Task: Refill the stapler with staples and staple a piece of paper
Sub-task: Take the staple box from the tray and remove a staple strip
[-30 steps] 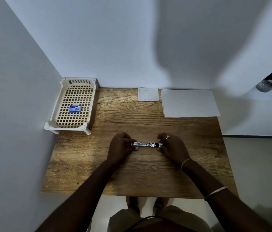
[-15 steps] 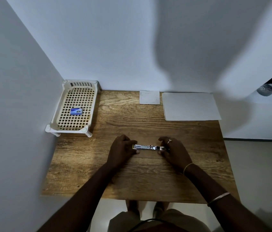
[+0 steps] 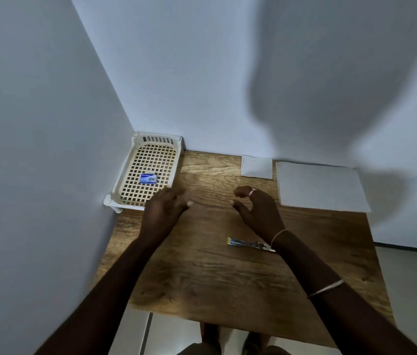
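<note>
Stapler (image 3: 251,244) lies mid-desk, part under my right wrist. Both hands empty: right hand (image 3: 258,208) loosely curled, left hand (image 3: 166,208) spread by the tray (image 3: 135,201) at the far-left corner. Best pinch the staple box (image 3: 148,178) by its sides.

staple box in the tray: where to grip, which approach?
Pinch the staple box across its short sides, coming from above. It lies flat on the basket tray floor, so only its top and edges are free; the rim blocks a side approach. The left hand is nearest and empty.

Bare room corner, wooden desk (image 3: 202,272), white walls (image 3: 35,124), office-like
</note>
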Tool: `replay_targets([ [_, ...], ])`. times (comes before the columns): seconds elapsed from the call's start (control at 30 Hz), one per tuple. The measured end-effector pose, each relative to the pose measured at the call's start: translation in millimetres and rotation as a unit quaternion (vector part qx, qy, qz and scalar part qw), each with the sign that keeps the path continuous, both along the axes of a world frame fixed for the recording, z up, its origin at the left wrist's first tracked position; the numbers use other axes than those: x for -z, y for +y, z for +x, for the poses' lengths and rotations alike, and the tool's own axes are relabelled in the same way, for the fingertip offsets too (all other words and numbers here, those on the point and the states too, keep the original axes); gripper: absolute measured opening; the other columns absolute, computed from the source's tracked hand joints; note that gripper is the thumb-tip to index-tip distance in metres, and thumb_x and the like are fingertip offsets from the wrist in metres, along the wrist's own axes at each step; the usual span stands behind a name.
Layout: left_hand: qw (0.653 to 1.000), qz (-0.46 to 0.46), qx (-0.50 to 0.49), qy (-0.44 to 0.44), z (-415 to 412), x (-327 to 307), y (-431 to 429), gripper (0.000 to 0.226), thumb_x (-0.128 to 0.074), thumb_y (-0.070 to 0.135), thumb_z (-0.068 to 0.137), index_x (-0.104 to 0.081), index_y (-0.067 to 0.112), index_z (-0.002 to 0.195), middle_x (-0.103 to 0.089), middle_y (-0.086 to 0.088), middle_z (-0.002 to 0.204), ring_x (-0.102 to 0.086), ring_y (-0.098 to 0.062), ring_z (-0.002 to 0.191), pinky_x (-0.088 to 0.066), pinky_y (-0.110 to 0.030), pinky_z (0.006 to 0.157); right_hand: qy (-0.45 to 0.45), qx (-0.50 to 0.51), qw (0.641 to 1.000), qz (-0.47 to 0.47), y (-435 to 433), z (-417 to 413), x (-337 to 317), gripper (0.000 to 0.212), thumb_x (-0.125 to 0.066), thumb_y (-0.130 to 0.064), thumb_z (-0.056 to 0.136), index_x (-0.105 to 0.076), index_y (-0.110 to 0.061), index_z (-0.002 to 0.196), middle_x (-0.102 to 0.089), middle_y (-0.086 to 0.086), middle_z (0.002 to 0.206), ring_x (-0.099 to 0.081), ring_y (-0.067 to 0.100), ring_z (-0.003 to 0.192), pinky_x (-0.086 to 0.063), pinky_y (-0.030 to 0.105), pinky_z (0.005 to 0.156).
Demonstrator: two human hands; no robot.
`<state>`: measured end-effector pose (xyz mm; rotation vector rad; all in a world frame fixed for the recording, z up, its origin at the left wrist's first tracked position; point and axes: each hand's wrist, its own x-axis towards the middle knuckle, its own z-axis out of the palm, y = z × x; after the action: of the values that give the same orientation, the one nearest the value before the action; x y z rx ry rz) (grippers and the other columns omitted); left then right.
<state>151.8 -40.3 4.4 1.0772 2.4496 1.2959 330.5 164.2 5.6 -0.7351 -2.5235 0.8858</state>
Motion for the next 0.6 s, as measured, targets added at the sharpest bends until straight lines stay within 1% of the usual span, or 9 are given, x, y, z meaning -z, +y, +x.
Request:
replay_targets([
  [0.07,0.999,0.012,-0.041,0.002,-22,-8,-8,0.034,-0.080,0.033,0.087,-0.074,0.020,0.117,-0.073,0.009,0.114,-0.066,-0.007,0.102,-0.052,-0.026,0.089,0.001,-0.010,1.000,-0.007,-9,-32,-4,0.029,-0.074,-0.035,0.089,-0.073,-0.016,0.110,-0.076,0.003,0.105,-0.069,0.020,0.100,-0.046,0.026,0.087],
  [0.13,0.998,0.010,-0.069,0.005,-45,-11,-16,0.030,-0.079,0.019,0.088,-0.075,0.017,0.118,-0.074,0.002,0.118,-0.068,-0.013,0.110,-0.053,-0.033,0.098,0.004,-0.020,1.000,-0.020,-21,-62,-4,0.029,-0.075,-0.033,0.087,-0.073,-0.015,0.110,-0.076,0.004,0.105,-0.069,0.020,0.101,-0.047,0.027,0.088],
  [0.17,0.997,0.008,-0.075,0.009,-54,-11,-19,0.030,-0.078,0.013,0.088,-0.075,0.016,0.117,-0.074,0.002,0.119,-0.068,-0.015,0.111,-0.053,-0.035,0.100,0.005,-0.026,0.999,-0.024,-27,-75,-3,0.030,-0.075,-0.033,0.087,-0.073,-0.015,0.111,-0.076,0.003,0.106,-0.068,0.021,0.102,-0.049,0.029,0.090],
  [0.2,0.996,0.001,-0.083,0.013,-64,-11,-23,0.030,-0.077,0.010,0.087,-0.075,0.016,0.117,-0.074,0.003,0.120,-0.069,-0.014,0.110,-0.054,-0.035,0.099,0.006,-0.032,0.999,-0.027,-33,-89,-2,0.031,-0.075,-0.033,0.087,-0.073,-0.015,0.113,-0.076,0.003,0.108,-0.068,0.021,0.104,-0.049,0.030,0.092],
  [0.23,0.995,-0.012,-0.096,0.016,-72,-10,-27,0.032,-0.076,0.009,0.087,-0.074,0.017,0.118,-0.074,0.003,0.120,-0.069,-0.013,0.110,-0.053,-0.032,0.098,0.007,-0.038,0.999,-0.031,-39,-102,0,0.031,-0.075,-0.032,0.087,-0.073,-0.015,0.114,-0.076,0.003,0.109,-0.068,0.021,0.105,-0.049,0.031,0.093],
  [0.3,0.991,-0.049,-0.128,0.008,-87,-7,-33,0.039,-0.076,0.010,0.087,-0.072,0.015,0.125,-0.073,-0.003,0.124,-0.068,-0.017,0.111,-0.051,-0.028,0.098,0.001,-0.049,0.998,-0.036,-52,-128,3,0.032,-0.075,-0.029,0.086,-0.073,-0.015,0.115,-0.075,0.004,0.110,-0.067,0.023,0.105,-0.050,0.034,0.095],
  [0.4,0.986,-0.087,-0.144,-0.013,-104,1,-36,0.044,-0.077,0.013,0.087,-0.068,0.010,0.130,-0.072,-0.011,0.126,-0.068,-0.023,0.114,-0.052,-0.036,0.102,-0.016,-0.069,0.997,-0.038,-65,-162,7,0.033,-0.073,-0.024,0.086,-0.071,-0.014,0.117,-0.074,0.009,0.111,-0.067,0.029,0.104,-0.051,0.043,0.093],
  [0.5,0.983,-0.112,-0.143,-0.035,-115,7,-32,0.048,-0.075,0.012,0.088,-0.064,0.008,0.135,-0.069,-0.013,0.130,-0.067,-0.026,0.117,-0.051,-0.039,0.104,-0.044,-0.077,0.995,-0.035,-73,-191,13,0.041,-0.074,-0.026,0.085,-0.068,-0.016,0.124,-0.072,0.010,0.116,-0.064,0.029,0.109,-0.049,0.042,0.096],
  [0.6,0.980,-0.143,-0.128,-0.042,-126,14,-27,0.050,-0.073,0.007,0.089,-0.061,0.007,0.138,-0.068,-0.015,0.133,-0.065,-0.028,0.120,-0.049,-0.039,0.107,-0.041,-0.076,0.996,-0.013,-77,-211,19,0.047,-0.076,-0.022,0.081,-0.067,-0.014,0.126,-0.072,0.015,0.112,-0.064,0.035,0.106,-0.051,0.044,0.094],
])
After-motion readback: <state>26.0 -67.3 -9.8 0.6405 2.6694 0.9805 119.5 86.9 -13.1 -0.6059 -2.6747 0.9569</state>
